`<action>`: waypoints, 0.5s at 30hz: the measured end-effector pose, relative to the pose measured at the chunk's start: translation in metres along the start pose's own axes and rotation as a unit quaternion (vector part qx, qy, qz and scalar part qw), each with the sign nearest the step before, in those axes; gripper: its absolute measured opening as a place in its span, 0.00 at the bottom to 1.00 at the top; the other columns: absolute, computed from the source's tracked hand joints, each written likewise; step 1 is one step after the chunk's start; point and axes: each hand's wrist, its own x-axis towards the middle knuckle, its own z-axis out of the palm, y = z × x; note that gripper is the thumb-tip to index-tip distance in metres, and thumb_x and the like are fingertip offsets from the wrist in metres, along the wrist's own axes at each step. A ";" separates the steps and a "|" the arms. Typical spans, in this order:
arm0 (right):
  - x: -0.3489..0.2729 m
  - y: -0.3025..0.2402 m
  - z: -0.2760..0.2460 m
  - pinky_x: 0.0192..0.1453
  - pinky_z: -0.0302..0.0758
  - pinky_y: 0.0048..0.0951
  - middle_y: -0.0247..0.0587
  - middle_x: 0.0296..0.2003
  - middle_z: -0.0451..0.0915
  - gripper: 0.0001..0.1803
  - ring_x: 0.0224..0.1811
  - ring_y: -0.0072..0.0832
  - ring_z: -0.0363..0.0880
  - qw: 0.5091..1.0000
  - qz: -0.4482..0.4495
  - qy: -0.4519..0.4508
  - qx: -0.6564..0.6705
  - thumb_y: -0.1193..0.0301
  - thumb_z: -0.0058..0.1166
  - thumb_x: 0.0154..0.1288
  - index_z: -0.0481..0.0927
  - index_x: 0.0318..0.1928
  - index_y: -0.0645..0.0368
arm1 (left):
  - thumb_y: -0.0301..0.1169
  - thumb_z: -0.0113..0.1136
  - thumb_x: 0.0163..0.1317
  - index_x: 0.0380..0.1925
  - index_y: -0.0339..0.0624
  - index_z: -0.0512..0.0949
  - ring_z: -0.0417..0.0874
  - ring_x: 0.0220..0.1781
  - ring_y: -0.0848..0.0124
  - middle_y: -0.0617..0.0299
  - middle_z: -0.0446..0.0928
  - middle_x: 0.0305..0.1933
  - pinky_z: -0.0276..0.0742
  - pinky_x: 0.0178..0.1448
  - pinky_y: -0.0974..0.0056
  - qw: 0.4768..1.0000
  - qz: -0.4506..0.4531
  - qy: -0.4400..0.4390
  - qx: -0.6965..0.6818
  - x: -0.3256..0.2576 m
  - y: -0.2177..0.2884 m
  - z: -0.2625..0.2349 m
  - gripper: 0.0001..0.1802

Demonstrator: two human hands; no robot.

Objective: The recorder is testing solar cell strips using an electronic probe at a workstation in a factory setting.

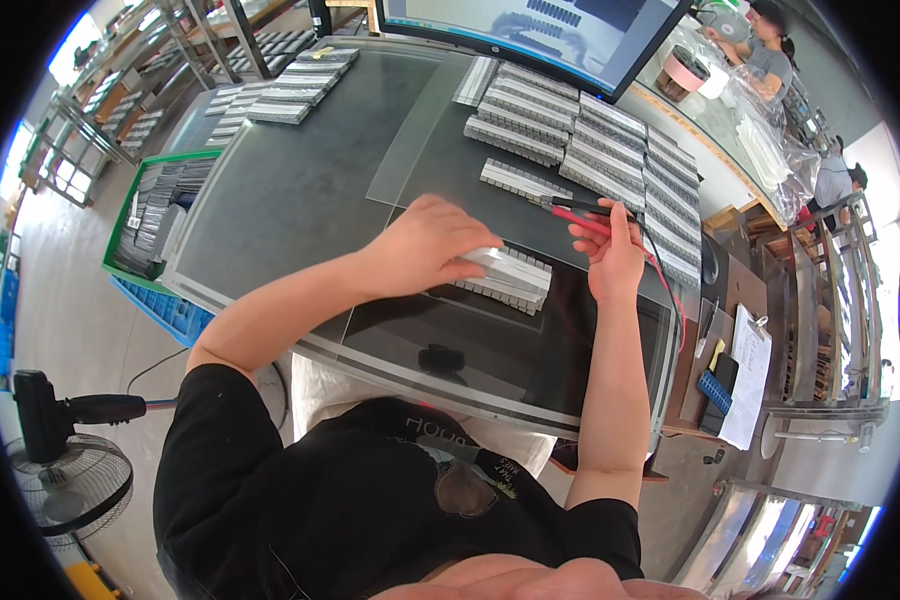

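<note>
My left hand [430, 245] is closed, thumb and fingertips pinching the end of a pale strip [488, 259]. That strip lies over a small group of grey-and-white strips with toothed edges [515, 280], on the dark glass near me. In my right hand [615, 255] is a pair of test probes [578, 215], one red and one black, their tips pointing left. Those tips are close to the right end of another toothed strip [515, 182], farther back; whether they touch it I cannot tell. Thin red and black leads [678, 300] trail down the table's right side.
Rows of similar strips [600, 150] cover the back right, below a monitor [540, 40]. More strips [305, 85] lie at the back left. A green-rimmed crate [110, 255] stands left of the table. A clipboard [745, 375] lies right; a fan [70, 485] stands lower left. Other people [770, 65] are beyond.
</note>
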 end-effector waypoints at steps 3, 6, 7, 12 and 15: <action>0.001 0.001 -0.002 0.22 0.76 0.24 0.45 0.32 0.77 0.16 0.27 0.34 0.81 1.000 -0.003 -0.002 -0.001 0.61 0.42 0.68 0.72 0.43 0.63 | 0.38 0.61 0.51 0.44 0.48 0.75 0.72 0.51 0.68 0.66 0.75 0.45 0.61 0.57 0.60 0.997 0.034 0.006 0.068 -0.012 -0.003 0.016 0.19; 0.002 0.001 -0.004 0.23 0.77 0.24 0.46 0.32 0.77 0.17 0.27 0.34 0.81 1.000 -0.009 -0.004 -0.001 0.61 0.42 0.68 0.72 0.43 0.63 | 0.38 0.61 0.51 0.44 0.48 0.74 0.71 0.51 0.67 0.67 0.75 0.45 0.61 0.57 0.60 0.997 0.033 0.006 0.071 -0.013 -0.005 0.020 0.19; 0.002 0.000 -0.003 0.23 0.77 0.24 0.46 0.32 0.77 0.17 0.27 0.34 0.81 1.000 -0.011 -0.003 -0.003 0.61 0.43 0.67 0.71 0.43 0.63 | 0.38 0.61 0.51 0.44 0.48 0.74 0.71 0.51 0.67 0.67 0.75 0.45 0.61 0.57 0.60 0.997 0.033 0.006 0.070 -0.011 -0.006 0.019 0.19; 0.003 0.000 -0.004 0.23 0.76 0.24 0.45 0.32 0.77 0.17 0.27 0.33 0.81 1.000 -0.012 0.026 -0.007 0.60 0.43 0.67 0.72 0.43 0.63 | 0.35 0.59 0.53 0.45 0.47 0.74 0.70 0.54 0.64 0.65 0.74 0.48 0.60 0.58 0.58 0.996 -0.029 0.046 0.064 0.032 -0.034 0.023 0.18; 0.003 -0.001 -0.004 0.23 0.76 0.24 0.45 0.32 0.76 0.17 0.27 0.33 0.81 0.999 -0.013 0.039 -0.013 0.60 0.43 0.67 0.72 0.43 0.63 | 0.37 0.56 0.56 0.47 0.48 0.73 0.68 0.57 0.64 0.66 0.72 0.51 0.59 0.59 0.57 0.993 -0.047 0.048 0.102 0.055 -0.056 0.038 0.18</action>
